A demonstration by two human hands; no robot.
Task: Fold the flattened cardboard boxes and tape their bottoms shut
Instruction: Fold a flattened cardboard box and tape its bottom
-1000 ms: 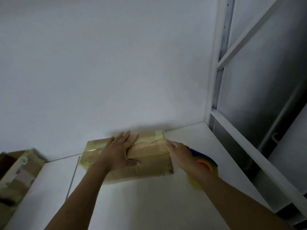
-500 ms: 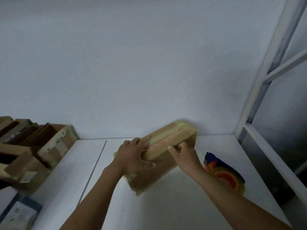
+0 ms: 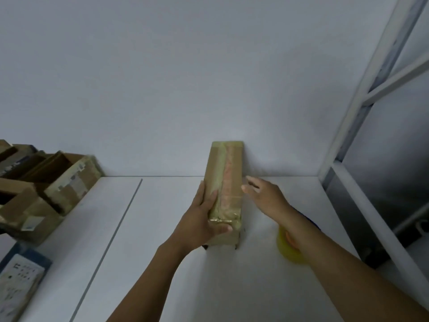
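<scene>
I see a taped cardboard box (image 3: pixel 224 189) at frame ctr on the white bench (image 3: pixel 162 228), long axis running up-frame. Left hand (image 3: pixel 202 219) grips its near end, thumb over the tape. Right hand (image 3: pixel 264 196) is wide, holding nothing, just beside the box's right side. Yellow tape roll (image 3: pixel 287 252) sits lower right, partly under the forearm. More boxes (image 3: pixel 58 182) at frame left.

Free table (image 3: pixel 162 228) between box (image 3: pixel 228 173) and cartons (image 3: pixel 69 182)
</scene>
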